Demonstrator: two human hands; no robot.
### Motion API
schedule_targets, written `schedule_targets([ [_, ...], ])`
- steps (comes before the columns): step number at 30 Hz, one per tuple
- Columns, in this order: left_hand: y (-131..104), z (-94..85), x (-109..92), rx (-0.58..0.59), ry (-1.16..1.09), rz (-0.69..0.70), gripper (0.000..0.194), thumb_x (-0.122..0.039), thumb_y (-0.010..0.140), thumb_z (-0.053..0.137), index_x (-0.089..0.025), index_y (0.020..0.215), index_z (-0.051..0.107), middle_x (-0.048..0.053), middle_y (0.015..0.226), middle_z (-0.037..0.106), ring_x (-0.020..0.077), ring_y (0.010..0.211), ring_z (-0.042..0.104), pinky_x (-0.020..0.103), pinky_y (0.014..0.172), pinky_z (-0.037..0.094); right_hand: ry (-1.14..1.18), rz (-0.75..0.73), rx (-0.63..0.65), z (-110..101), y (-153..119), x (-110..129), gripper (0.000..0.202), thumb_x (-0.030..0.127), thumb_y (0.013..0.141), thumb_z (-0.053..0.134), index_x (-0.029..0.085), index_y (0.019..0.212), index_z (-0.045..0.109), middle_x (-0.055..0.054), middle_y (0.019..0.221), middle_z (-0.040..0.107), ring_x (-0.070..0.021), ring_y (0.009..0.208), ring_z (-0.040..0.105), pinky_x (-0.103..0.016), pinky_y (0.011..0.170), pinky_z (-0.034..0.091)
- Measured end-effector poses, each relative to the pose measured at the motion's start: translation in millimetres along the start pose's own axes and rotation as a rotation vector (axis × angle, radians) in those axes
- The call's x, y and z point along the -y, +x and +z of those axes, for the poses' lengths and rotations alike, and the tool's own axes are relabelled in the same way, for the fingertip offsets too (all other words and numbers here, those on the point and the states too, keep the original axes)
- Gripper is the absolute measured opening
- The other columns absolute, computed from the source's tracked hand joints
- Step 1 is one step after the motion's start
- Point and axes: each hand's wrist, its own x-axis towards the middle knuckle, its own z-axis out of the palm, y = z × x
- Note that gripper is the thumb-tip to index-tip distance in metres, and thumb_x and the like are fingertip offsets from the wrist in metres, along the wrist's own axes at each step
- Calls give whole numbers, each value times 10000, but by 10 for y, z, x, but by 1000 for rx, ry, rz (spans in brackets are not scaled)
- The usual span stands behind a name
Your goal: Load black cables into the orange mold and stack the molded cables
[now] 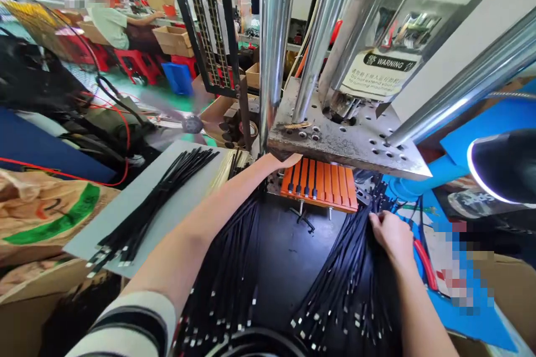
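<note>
Neatly, four black cables (307, 179) line one orange slotted fixture (337, 185) under a steel press plate (343, 142); the left hand (292, 160), grip hidden, reaches that fixture while the right hand (392, 231) pinches one cable bundle (344, 259).

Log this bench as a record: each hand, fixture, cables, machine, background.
left hand: at the orange fixture's far-left corner; grip unclear
right hand: at the right-hand cable pile; grip unclear
fixture: slotted; black cables in its left-side slots only
other cables: bundle on a grey board, left
machine: metal plate on posts; warning sticker
background: seated person
</note>
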Motion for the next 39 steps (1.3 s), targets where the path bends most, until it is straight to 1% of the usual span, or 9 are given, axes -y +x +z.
schedule_targets([
  [6, -694, -284, 79, 327, 613, -145, 239, -344, 898, 567, -120, 921, 649, 153, 1083, 599, 319, 1078, 577, 423, 879, 512, 261, -57, -259, 92, -79, -147, 402, 478, 882, 423, 184, 901, 698, -131, 825, 714, -292, 751, 647, -371, 661, 438],
  [9, -879, -368, 183, 429, 615, -238, 176, -264, 890, 555, -103, 884, 626, 159, 1021, 596, 312, 1019, 593, 408, 843, 500, 502, -165, -398, -75, -232, 15, 396, 509, 881, 444, 193, 880, 683, -82, 744, 689, -237, 682, 630, -328, 636, 438],
  [12, -809, -444, 178, 410, 538, -236, 172, -238, 939, 469, -133, 874, 589, 81, 898, 613, 214, 862, 612, 334, 811, 476, 751, -337, -366, -293, -457, 291, 344, 494, 890, 491, 197, 887, 665, -28, 660, 641, -173, 580, 584, -271, 573, 436],
  [15, -706, -571, -99, 355, 306, -167, 178, -280, 948, 462, -165, 828, 525, -13, 717, 544, 131, 666, 529, 257, 684, 426, 876, -518, -220, -505, -721, 585, 259, 407, 912, 504, 196, 904, 654, 3, 616, 613, -142, 534, 559, -235, 524, 423],
  [18, -683, -705, -596, 317, -40, -55, 219, -327, 940, 470, -174, 784, 485, -48, 636, 437, 99, 586, 414, 224, 578, 348, 939, -714, -105, -689, -956, 834, 199, 302, 926, 494, 194, 942, 661, 11, 640, 630, -120, 533, 563, -215, 528, 420],
  [22, -633, -757, -1174, 410, -380, 59, 207, -301, 951, 453, -153, 888, 582, -16, 738, 517, 79, 617, 492, 191, 565, 395, 1109, -808, -134, -845, -1132, 1053, 181, 268, 940, 487, 191, 908, 648, 27, 615, 603, -95, 491, 507, -206, 506, 390],
  [30, -342, -522, -1473, 489, -713, 3, 200, -241, 842, 645, -116, 689, 614, -35, 665, 485, 25, 432, 517, 121, 403, 414, 1296, -743, -234, -893, -1207, 1151, 284, 320, 957, 472, 193, 710, 532, 41, 588, 482, -84, 501, 397, -213, 483, 328],
  [34, -260, -502, -1527, 403, -790, 43, 203, -229, 835, 659, -123, 670, 606, -31, 628, 517, 33, 420, 525, 118, 386, 415, 1250, -722, -144, -648, -1274, 1108, 261, 343, 934, 504, 198, 721, 542, 40, 613, 474, -93, 532, 406, -218, 505, 344],
  [39, -110, -519, -1579, 70, -666, 234, 237, -307, 894, 632, -139, 731, 595, 3, 739, 577, 41, 483, 560, 152, 438, 441, 1096, -686, -57, -311, -1233, 1052, 182, 330, 883, 576, 200, 781, 653, 29, 597, 551, -114, 537, 494, -230, 531, 398],
])
